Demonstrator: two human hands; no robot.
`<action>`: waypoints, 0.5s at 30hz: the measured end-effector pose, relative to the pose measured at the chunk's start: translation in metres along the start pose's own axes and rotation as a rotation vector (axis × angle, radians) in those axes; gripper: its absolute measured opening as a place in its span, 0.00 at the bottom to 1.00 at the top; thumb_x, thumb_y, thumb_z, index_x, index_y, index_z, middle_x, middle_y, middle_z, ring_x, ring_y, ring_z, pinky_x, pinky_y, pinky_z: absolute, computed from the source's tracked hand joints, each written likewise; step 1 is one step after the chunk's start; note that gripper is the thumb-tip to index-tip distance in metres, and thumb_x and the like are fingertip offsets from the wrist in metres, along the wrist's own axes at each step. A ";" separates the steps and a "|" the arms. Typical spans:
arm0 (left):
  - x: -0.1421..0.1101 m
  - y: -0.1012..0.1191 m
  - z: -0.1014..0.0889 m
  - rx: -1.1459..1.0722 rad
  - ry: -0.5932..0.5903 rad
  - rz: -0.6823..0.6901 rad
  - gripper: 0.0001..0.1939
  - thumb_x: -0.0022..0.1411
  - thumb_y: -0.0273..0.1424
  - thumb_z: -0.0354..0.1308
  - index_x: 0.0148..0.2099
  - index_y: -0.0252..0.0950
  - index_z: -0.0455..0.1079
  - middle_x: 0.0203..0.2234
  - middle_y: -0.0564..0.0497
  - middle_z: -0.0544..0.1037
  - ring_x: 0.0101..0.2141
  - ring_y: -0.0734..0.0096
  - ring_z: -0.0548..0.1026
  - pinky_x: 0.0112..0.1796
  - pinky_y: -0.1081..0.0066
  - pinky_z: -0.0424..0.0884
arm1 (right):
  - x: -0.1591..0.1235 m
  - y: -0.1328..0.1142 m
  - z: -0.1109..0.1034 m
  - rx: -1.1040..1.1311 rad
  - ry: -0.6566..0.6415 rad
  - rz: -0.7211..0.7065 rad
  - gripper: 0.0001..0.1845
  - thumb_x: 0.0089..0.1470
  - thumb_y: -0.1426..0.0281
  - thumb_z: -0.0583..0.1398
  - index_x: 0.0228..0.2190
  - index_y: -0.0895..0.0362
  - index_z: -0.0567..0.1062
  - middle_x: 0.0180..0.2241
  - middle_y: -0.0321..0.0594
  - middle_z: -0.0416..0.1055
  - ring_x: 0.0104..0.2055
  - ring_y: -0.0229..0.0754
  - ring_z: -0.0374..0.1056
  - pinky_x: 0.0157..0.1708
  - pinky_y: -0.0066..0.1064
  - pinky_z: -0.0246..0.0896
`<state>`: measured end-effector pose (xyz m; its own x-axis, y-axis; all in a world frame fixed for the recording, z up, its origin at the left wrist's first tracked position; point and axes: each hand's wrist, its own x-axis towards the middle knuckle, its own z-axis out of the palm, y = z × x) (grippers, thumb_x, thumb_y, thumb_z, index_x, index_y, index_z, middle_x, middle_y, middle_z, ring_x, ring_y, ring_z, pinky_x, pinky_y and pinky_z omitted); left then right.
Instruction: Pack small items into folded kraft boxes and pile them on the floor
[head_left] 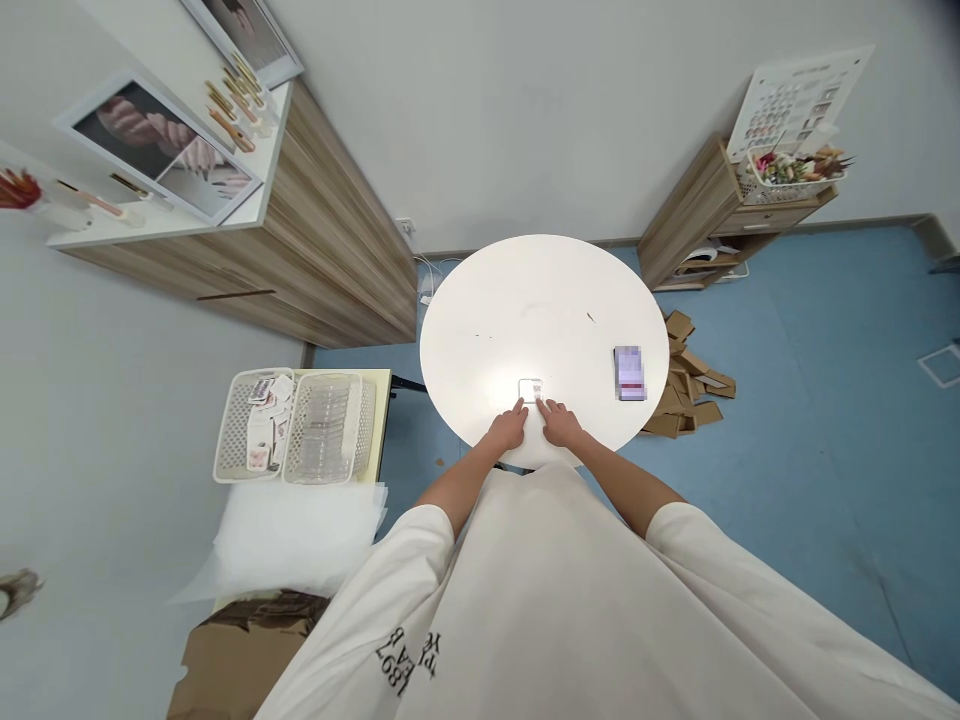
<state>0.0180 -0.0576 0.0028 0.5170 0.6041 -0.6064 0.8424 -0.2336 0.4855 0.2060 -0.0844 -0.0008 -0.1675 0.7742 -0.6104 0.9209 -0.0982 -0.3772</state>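
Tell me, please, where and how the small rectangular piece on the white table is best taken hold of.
Probably by its left and right edges, one hand on each, coming from the near side: the small rectangular piece appears to lie flat, offering little height to grip, and the left hand and right hand reach its near corners.

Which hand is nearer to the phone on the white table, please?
Right. The right hand is left of the phone and nearer the person, not touching it; the left hand is farther left.
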 end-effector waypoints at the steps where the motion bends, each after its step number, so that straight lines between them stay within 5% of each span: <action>1: 0.002 0.003 -0.002 -0.017 -0.006 -0.020 0.36 0.61 0.28 0.54 0.70 0.44 0.53 0.74 0.47 0.38 0.58 0.45 0.70 0.55 0.52 0.66 | 0.001 -0.001 -0.001 -0.006 -0.001 0.008 0.45 0.57 0.69 0.56 0.71 0.51 0.46 0.69 0.52 0.51 0.67 0.61 0.50 0.60 0.50 0.53; 7: -0.004 0.010 -0.005 -0.102 0.004 -0.057 0.41 0.60 0.29 0.54 0.74 0.43 0.46 0.74 0.45 0.28 0.52 0.47 0.76 0.52 0.53 0.69 | -0.005 -0.001 0.000 -0.031 0.008 -0.011 0.47 0.57 0.70 0.56 0.72 0.52 0.42 0.70 0.52 0.49 0.67 0.60 0.50 0.60 0.48 0.54; 11: -0.025 0.005 0.007 -0.095 0.040 -0.097 0.42 0.63 0.29 0.53 0.75 0.41 0.41 0.74 0.41 0.28 0.54 0.48 0.75 0.51 0.58 0.70 | -0.017 0.013 0.004 -0.031 -0.009 -0.070 0.45 0.59 0.71 0.54 0.72 0.53 0.40 0.73 0.48 0.41 0.71 0.57 0.43 0.61 0.47 0.54; 15: -0.051 -0.003 0.024 -0.135 0.059 -0.154 0.42 0.64 0.30 0.53 0.75 0.39 0.40 0.74 0.38 0.32 0.59 0.45 0.70 0.54 0.59 0.68 | -0.024 0.019 0.004 -0.072 -0.030 -0.097 0.42 0.60 0.71 0.53 0.72 0.56 0.44 0.72 0.51 0.44 0.71 0.58 0.43 0.62 0.48 0.53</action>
<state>-0.0073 -0.1062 0.0173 0.3707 0.6691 -0.6441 0.8809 -0.0335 0.4722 0.2258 -0.1075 0.0040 -0.2670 0.7586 -0.5944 0.9225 0.0228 -0.3853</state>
